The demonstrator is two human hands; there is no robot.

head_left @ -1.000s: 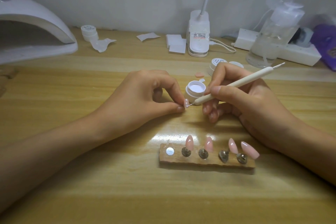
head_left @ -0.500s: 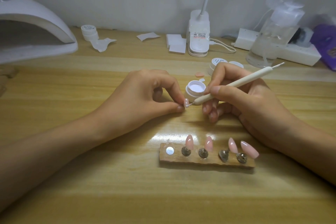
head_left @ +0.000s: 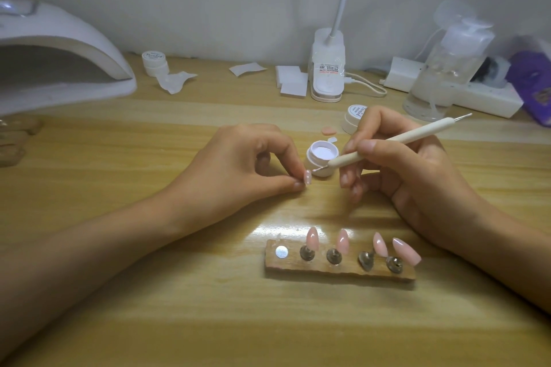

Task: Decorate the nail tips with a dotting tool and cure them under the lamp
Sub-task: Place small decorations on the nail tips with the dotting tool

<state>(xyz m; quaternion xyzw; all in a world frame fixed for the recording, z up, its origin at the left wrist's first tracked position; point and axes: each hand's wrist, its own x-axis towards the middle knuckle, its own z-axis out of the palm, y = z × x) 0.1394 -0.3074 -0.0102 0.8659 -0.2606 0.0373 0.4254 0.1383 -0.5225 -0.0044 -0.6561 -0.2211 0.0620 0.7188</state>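
Just in front of the open gel pot, our left hand pinches a pink nail tip between thumb and forefinger. Our right hand grips the dotting tool like a pen, its metal point beside that nail tip, at the pot's near wall.

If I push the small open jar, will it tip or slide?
Probably slides rather than tips: the open jar looks squat and wide. It seems small, likely light, so a slight nudge could shift it on the glossy wooden table.

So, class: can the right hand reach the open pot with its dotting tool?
Probably yes: the right hand holds the dotting tool with its tip beside the lidless open pot, nothing between.
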